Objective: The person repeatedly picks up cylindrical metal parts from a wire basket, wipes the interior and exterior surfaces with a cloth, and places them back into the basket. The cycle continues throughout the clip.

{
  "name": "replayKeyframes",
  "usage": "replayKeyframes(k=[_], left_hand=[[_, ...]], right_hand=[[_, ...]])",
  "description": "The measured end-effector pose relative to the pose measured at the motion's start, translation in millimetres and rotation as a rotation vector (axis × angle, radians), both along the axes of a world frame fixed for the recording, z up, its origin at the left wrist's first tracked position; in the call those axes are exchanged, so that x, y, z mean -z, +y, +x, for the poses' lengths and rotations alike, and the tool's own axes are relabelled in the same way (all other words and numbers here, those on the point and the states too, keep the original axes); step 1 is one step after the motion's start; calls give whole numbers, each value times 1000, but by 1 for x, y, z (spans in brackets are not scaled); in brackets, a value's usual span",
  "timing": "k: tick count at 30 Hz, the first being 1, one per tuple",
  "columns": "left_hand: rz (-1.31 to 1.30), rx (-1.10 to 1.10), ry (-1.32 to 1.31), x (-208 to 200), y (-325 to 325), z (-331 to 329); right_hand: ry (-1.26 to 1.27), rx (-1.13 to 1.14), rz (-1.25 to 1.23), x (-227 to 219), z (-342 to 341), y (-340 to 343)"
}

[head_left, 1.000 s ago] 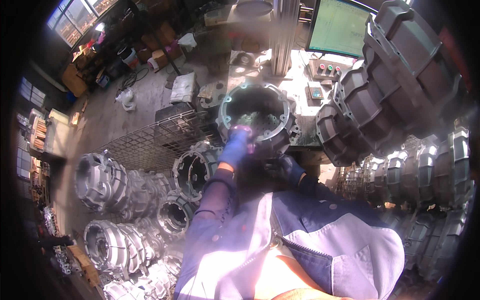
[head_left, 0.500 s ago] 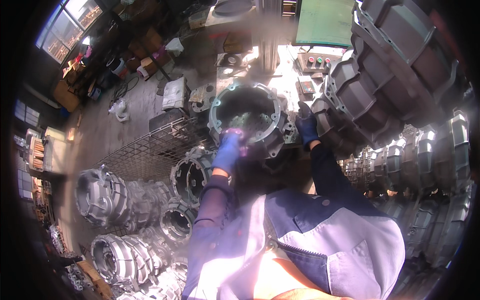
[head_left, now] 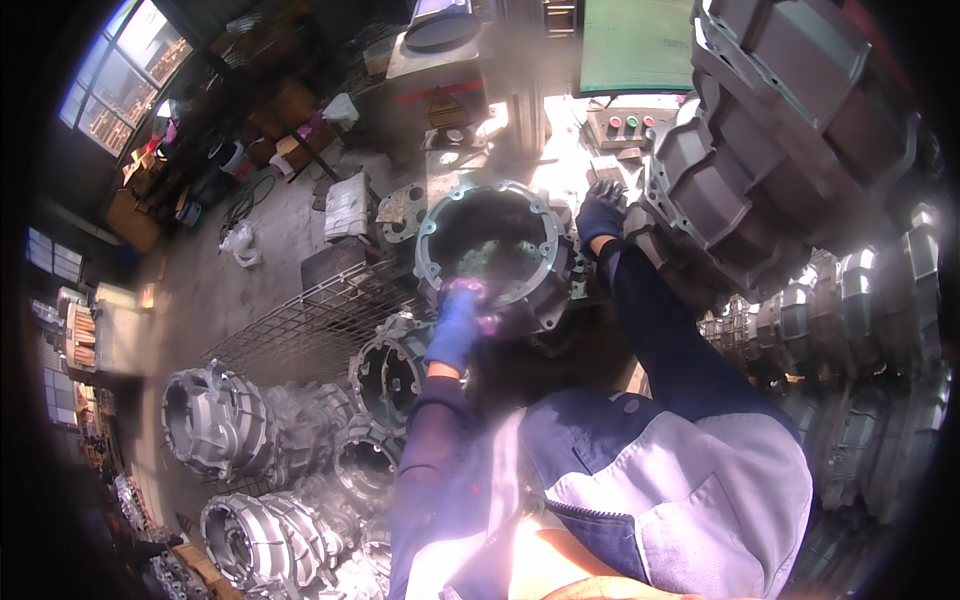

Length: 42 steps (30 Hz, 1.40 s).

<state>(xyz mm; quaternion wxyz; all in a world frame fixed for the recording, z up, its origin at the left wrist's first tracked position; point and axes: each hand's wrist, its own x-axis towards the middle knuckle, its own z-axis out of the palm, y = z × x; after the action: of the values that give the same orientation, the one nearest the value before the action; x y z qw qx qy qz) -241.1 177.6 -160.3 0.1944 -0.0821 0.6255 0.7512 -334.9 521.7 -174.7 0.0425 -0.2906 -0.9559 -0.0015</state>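
A round cast-metal housing (head_left: 545,300) with a bolt-hole flange sits open side up on the bench in front of me. My left hand (head_left: 455,328), in a blue glove, is closed at the flange's near-left edge; purple glare blurs its fingertips. My right hand (head_left: 603,212), gloved in blue with dark finger coating, is to the right of the housing. Its fingers are apart over a small flat box (head_left: 606,168), which they partly cover. Whether they touch it is hard to see.
Large stacked housings (head_left: 770,150) rise close on my right. A button panel (head_left: 628,124) stands behind the small box, below a green panel (head_left: 635,45). To my left are a wire-mesh crate (head_left: 300,315) and several more housings (head_left: 215,420).
My right hand has moved forward and slightly left, onto the small box. The left hand stays at the flange. The whole view has shifted a little.
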Motion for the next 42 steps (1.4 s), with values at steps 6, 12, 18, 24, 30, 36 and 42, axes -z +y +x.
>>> replayKeyframes(k=[6,12,18,24,30,36,42], left_hand=[[-421,201,409,-4,-3,3],[-923,355,630,-55,8,7],[-1140,453,719,-85,12,12],[-1226,511,722,-99,14,16],[-1263,544,735,-102,12,16],[-1263,479,757,-93,12,15],[-1242,377,770,-87,12,17]], right_hand=[[-25,14,-156,31,-43,55],[-102,-110,-157,29,-41,61],[-34,-153,-239,14,-12,26],[783,-146,-561,20,119,-35],[312,-169,-1270,57,214,-54],[-214,-618,-2035,87,217,-79],[-355,83,-2544,42,219,-94]])
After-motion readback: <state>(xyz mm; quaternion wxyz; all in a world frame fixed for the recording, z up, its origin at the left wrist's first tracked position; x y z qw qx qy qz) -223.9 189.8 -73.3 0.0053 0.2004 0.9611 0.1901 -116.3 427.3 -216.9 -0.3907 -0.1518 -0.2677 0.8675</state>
